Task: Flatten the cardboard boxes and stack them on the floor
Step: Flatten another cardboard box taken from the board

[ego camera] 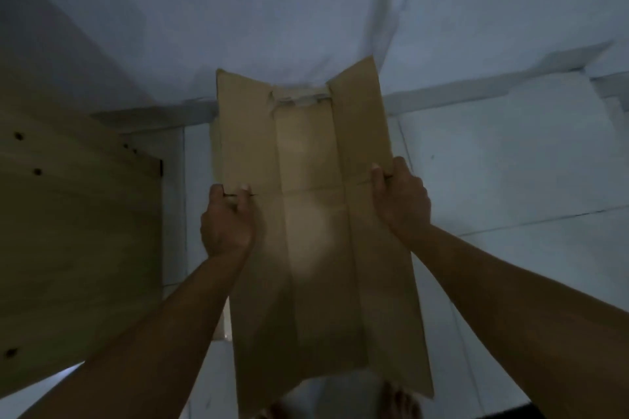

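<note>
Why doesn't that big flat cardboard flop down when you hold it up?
The cardboard probably stays fairly stiff, because it is held out flat by just its side edges, left hand and right hand. It would likely bend along its creases first. It seems light, since a grip at each edge carries it.

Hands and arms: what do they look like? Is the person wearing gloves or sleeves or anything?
No gloves. The left hand and the right hand are both bare, with short, pale fingernails. Both forearms are bare as far as the picture shows, so no sleeves can be seen. I see no watch, ring or bracelet, though the light is dim.
</note>
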